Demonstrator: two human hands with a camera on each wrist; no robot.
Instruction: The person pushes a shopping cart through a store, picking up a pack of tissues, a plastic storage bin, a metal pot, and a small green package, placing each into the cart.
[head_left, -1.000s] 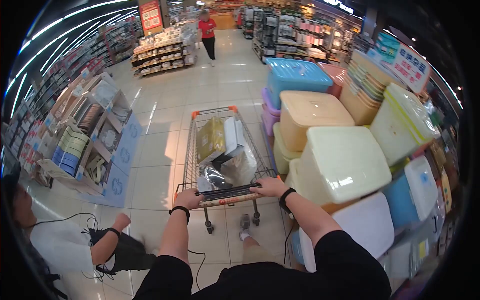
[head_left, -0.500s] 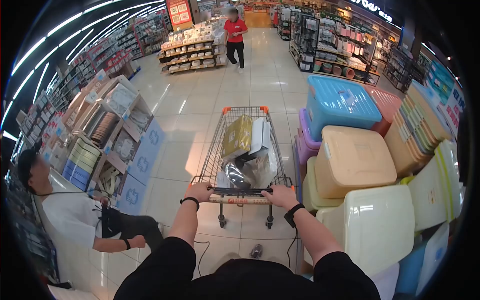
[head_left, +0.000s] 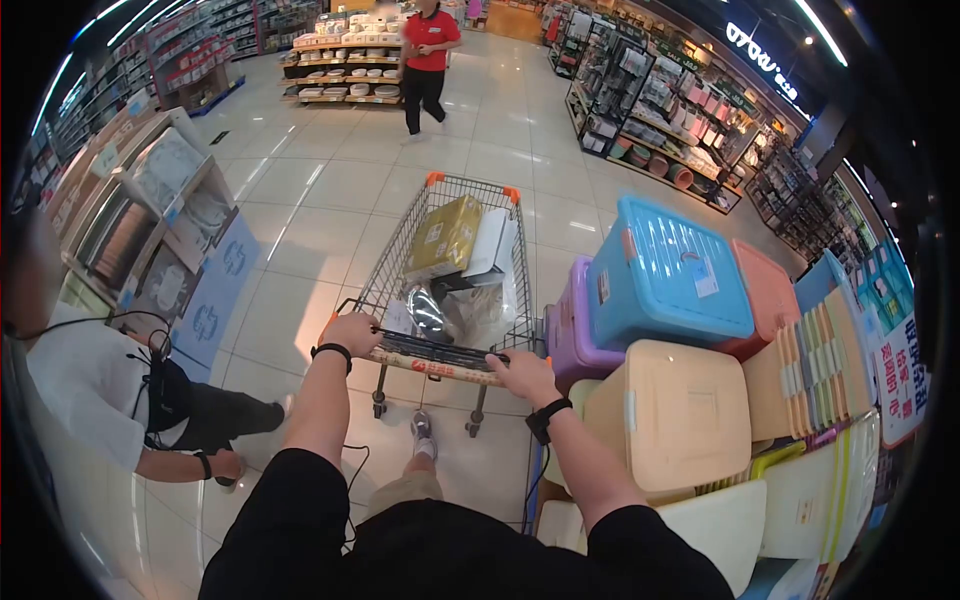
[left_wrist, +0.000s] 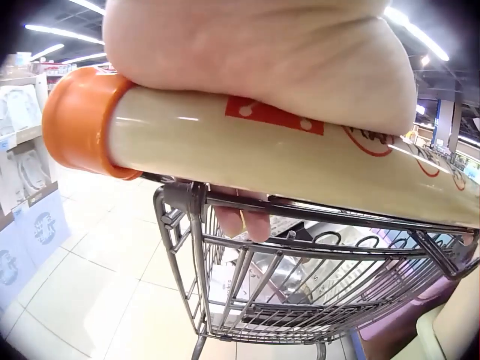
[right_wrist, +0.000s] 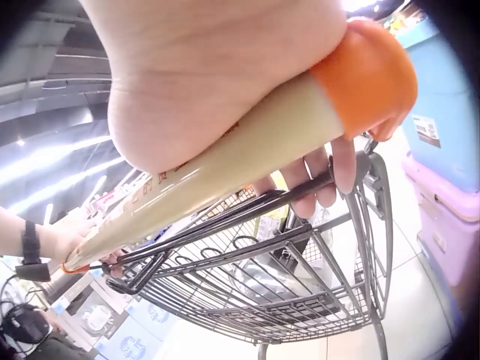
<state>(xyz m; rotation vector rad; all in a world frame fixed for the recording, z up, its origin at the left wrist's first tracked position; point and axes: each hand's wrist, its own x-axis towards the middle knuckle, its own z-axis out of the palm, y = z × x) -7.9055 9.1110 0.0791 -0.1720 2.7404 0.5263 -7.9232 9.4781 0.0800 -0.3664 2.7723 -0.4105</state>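
A pale tiled floor (head_left: 330, 190) carries the wire shopping cart (head_left: 390, 268), which is straight in front of the wearer. To the cart's left is a display rack (head_left: 160, 205) of packaged goods, near a person in a white shirt (head_left: 90, 375); a person in a red shirt (head_left: 430, 60) is beyond the cart. Just beside its right side are stacked lidded bins, among them a beige bin (head_left: 690, 415), a blue bin (head_left: 665, 275) and a purple bin (head_left: 573, 325). Inside the cart are a gold-coloured box (head_left: 443, 237), a white box (head_left: 490, 243), clear plastic wrapping (head_left: 490, 318) and a shiny rounded item (head_left: 426, 312). The cart's handle (head_left: 440, 369) lies under both palms: the left hand (head_left: 352, 333) grips it near one end, fingers curled round beneath, while the right hand (head_left: 525, 376) has its fingers clamped round near the other end. Each wrist wears a black band.
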